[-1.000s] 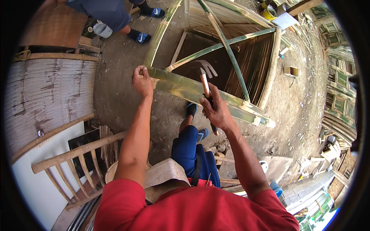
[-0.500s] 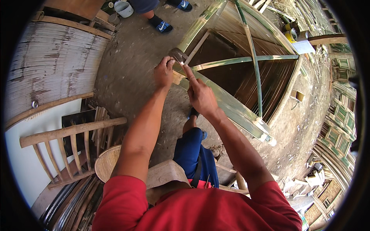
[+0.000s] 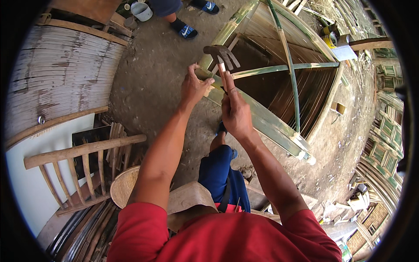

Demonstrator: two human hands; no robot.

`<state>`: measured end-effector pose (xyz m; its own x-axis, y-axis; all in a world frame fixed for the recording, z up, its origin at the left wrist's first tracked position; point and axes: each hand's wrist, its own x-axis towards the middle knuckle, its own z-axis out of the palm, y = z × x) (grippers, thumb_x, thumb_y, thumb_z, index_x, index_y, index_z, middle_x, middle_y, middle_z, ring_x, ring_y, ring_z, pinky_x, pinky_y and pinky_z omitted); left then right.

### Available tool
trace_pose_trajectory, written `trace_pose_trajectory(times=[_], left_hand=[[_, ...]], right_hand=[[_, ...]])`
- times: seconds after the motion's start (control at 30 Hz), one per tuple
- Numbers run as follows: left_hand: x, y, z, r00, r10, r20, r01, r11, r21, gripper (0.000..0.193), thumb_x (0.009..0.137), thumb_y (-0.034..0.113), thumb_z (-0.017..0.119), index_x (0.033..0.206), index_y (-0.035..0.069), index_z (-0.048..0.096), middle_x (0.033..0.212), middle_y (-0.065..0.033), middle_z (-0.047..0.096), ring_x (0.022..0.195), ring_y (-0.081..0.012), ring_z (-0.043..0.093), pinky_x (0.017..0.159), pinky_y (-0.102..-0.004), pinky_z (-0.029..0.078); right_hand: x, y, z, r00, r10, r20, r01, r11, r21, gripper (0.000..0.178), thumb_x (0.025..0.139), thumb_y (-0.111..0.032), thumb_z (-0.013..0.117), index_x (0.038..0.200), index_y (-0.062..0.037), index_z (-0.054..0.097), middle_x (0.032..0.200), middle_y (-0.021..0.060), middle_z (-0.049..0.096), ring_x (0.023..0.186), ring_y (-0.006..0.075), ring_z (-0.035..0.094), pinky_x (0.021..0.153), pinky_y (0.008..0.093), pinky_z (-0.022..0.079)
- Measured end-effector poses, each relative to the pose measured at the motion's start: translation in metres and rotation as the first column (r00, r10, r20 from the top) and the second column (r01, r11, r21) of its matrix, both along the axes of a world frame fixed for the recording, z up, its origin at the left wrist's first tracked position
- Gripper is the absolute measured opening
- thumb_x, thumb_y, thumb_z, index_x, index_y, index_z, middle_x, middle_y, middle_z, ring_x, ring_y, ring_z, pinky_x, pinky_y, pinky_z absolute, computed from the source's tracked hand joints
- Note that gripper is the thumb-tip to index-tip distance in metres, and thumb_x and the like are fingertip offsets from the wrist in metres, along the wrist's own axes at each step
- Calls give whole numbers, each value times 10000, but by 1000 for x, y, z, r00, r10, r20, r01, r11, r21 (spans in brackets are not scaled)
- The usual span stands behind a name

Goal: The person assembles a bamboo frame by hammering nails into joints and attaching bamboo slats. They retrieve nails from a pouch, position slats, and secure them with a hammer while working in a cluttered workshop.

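My right hand (image 3: 237,114) is closed around the handle of a claw hammer (image 3: 219,54), its index finger stretched along the handle. The hammer's metal head is raised just above the near left corner of a bamboo frame (image 3: 273,120). At that corner my left hand (image 3: 195,88) grips the end of the frame's split-bamboo rail, thumb laid across it. Whether a nail sits between the left fingers is too small to tell. Green bamboo strips (image 3: 286,67) cross the frame's opening, and slatted bamboo panels line its inside.
A wooden railing (image 3: 83,150) and a round woven stool top (image 3: 124,185) stand at my left. Ahead, another person's sandalled foot (image 3: 187,31) rests on the dirt floor near a grey bucket (image 3: 142,11). Bamboo scraps and stacked panels (image 3: 384,153) lie along the right.
The hammer has lifted off the corner and shifted right with my right hand. My left hand has moved slightly right and its thumb now spreads over the rail's end.
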<state>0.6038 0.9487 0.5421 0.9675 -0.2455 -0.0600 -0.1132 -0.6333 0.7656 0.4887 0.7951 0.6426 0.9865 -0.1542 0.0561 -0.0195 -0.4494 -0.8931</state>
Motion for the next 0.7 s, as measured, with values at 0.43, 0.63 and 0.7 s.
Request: trace_pose_trajectory(times=[0.43,0.63,0.7], left_hand=[[5,0,-2,993,26,-112,-27,1000,-6,1051,821,269,818,1566,-48,149,1544,-287,398,1405,-434,429,1145,-441,387],[3,3,-7,998,-7,-69,6,1000,-24,1057,818,281,814,1561,-60,145,1531,-283,418,1395,-428,445,1140,-447,390],[4,4,-7,998,-22,-51,21,1000,-22,1058,818,288,813,1559,-65,146,1524,-290,423,1390,-439,445,1140,-451,389]], right_hand=[[2,21,-20,980,-22,-198,1,995,-103,817,887,78,476,1622,-178,226,994,269,661,787,423,655,727,465,533],[2,23,-26,990,-1,-139,-19,989,-145,786,915,50,487,1617,-196,231,1057,282,670,853,454,665,747,515,529],[3,22,-22,948,-10,-319,-38,989,-141,816,921,-13,528,1624,-267,199,1032,278,647,925,480,651,800,551,531]])
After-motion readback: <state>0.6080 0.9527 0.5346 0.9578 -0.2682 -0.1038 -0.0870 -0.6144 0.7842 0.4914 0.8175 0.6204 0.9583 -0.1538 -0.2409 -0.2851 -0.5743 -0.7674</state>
